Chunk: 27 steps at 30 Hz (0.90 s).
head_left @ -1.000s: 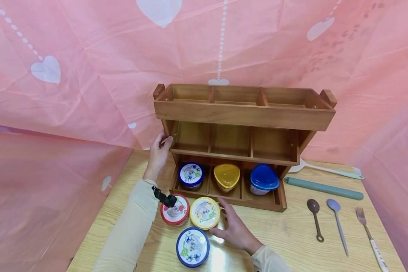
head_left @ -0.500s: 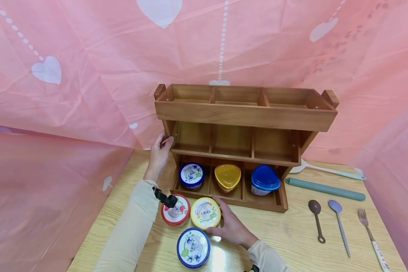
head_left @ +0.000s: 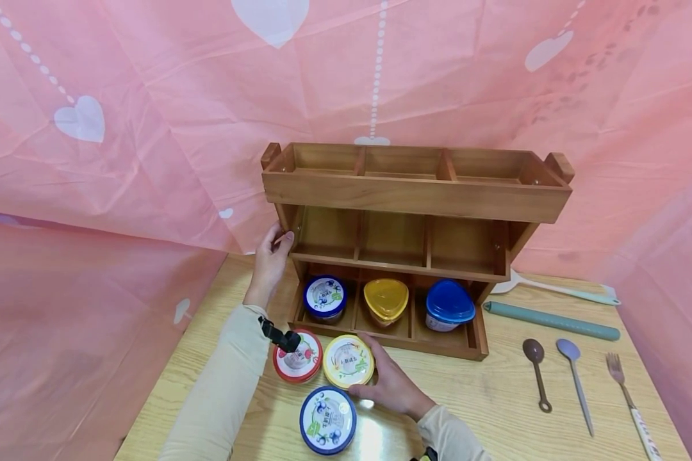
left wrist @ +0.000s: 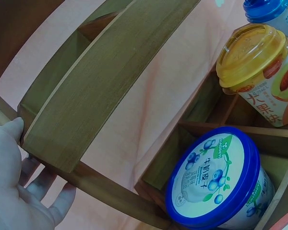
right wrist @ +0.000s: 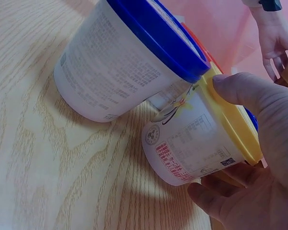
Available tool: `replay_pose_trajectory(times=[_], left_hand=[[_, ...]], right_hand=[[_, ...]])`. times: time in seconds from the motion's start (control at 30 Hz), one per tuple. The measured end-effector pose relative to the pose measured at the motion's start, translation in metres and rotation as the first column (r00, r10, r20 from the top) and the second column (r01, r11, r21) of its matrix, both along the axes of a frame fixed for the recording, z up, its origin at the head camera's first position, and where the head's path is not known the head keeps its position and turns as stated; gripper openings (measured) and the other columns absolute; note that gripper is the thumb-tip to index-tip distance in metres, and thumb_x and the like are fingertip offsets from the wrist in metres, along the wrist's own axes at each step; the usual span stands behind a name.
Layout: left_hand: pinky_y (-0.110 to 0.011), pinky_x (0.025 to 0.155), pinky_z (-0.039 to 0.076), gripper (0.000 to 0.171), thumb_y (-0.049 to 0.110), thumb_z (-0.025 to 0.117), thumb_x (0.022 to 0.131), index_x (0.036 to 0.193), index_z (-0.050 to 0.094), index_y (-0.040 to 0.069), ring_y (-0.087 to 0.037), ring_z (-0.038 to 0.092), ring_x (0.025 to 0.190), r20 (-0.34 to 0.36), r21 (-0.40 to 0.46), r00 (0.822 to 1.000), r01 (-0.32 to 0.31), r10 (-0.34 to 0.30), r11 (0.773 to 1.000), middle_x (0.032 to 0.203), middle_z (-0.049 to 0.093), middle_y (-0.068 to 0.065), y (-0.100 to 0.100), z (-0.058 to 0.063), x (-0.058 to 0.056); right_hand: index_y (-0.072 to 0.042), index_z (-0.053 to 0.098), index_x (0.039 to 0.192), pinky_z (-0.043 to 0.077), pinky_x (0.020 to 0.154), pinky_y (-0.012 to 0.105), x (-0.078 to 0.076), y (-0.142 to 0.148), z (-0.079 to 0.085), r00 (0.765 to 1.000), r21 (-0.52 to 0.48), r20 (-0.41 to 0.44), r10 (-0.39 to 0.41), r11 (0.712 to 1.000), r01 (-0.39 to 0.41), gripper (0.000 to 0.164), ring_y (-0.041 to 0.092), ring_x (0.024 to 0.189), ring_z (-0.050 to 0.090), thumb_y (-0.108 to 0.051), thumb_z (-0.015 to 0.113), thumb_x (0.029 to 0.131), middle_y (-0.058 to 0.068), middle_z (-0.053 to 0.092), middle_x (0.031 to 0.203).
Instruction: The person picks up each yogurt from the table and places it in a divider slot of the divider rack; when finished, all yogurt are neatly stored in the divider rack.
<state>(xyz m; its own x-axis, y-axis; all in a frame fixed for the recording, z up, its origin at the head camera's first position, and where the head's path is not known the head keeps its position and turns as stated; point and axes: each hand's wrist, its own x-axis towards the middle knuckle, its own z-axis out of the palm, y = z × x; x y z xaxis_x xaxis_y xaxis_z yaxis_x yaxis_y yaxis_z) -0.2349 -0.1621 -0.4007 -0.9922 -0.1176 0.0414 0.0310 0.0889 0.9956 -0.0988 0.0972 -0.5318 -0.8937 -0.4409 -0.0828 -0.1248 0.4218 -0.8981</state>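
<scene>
A three-tier wooden storage rack (head_left: 415,198) stands at the back of the table. My left hand (head_left: 269,259) grips the left end of its middle tier; in the left wrist view the fingers (left wrist: 41,184) curl under the wood. My right hand (head_left: 395,381) holds a yellow-lidded tub (head_left: 348,362) from the right, thumb on the lid's rim. In the right wrist view, this tub (right wrist: 192,139) stands slanted close to a blue-lidded tub (right wrist: 117,62). A red-lidded tub (head_left: 297,356) sits at its left, partly behind the left wrist's camera strap.
The rack's bottom tier holds a blue-lidded tub (head_left: 325,298), a yellow-capped cup (head_left: 386,299) and a blue-capped cup (head_left: 449,304). At right lie a spatula (head_left: 559,287), a green rod (head_left: 553,320), a brown spoon (head_left: 535,358), a grey spoon (head_left: 573,368) and a fork (head_left: 628,397).
My right hand has moved left and closed its thumb and fingers on the yellow-lidded tub. The left hand keeps its grip on the rack.
</scene>
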Motion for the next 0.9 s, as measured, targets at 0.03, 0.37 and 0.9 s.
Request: replay_pose_trajectory(times=[0.03,0.37,0.9], left_hand=[[-0.041,0.118,0.033,0.052,0.021,0.049,0.104,0.153,0.036,0.01,-0.029,0.041,0.14,-0.006,0.001,1.0,-0.004,0.004,1.0,0.155,0.04,-0.013,-0.001,-0.004,-0.002],[-0.041,0.117,0.035,0.051,0.029,0.052,0.103,0.151,0.04,0.017,-0.026,0.044,0.137,-0.038,-0.016,0.999,-0.027,0.027,1.0,0.152,0.044,-0.009,-0.005,-0.025,-0.015],[-0.04,0.118,0.033,0.051,0.02,0.049,0.104,0.153,0.036,0.01,-0.029,0.041,0.14,0.016,0.014,1.0,0.002,-0.002,1.0,0.154,0.04,-0.014,0.001,0.003,0.003]], right_hand=[[-0.015,0.023,0.155,0.026,0.117,0.056,0.0,0.0,0.0,1.0,-0.001,0.001,-0.001,1.0,0.001,0.103,0.031,0.142,0.035,-0.031,0.086,0.075,0.012,0.035,0.157],[-0.013,0.024,0.155,0.028,0.116,0.057,0.003,0.004,0.005,0.999,0.008,0.027,-0.032,0.999,0.032,0.102,0.034,0.141,0.037,-0.032,0.086,0.076,0.014,0.038,0.155],[-0.018,0.024,0.154,0.045,0.105,0.049,0.01,0.029,0.031,0.983,-0.05,0.071,-0.171,0.983,0.175,0.103,0.032,0.129,0.05,-0.022,0.088,0.073,0.014,0.044,0.149]])
